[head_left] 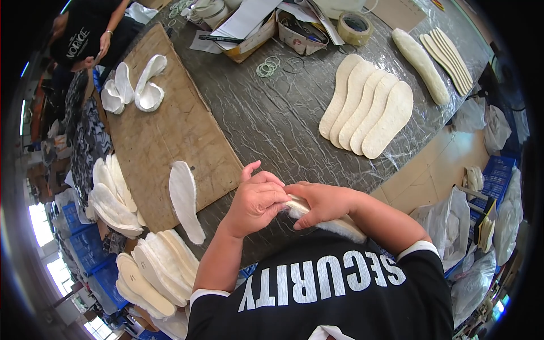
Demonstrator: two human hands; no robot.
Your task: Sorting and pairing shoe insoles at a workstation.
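Observation:
Close to my chest I hold a cream insole with white fleece point(342, 229). My right hand point(322, 199) wraps round it, thumb on the near side. At its far end the fingertips of my left hand point(258, 199) pinch the edge, little finger raised; what lies between those fingertips is too small to make out. Left of my left hand, a single white fleece insole point(185, 195) rests partly on the brown board point(170, 127). Fanned cream insoles point(368, 107) lie farther off on the dark table point(266, 113).
Insole piles point(161, 266) stand at the left. Curled fleece pieces point(148, 85) sit on the board. At the back are rubber bands point(267, 66), a tape roll point(355, 28), a box of papers point(249, 42) and a long insole bundle point(420, 67). Another person point(85, 34) stands at far left.

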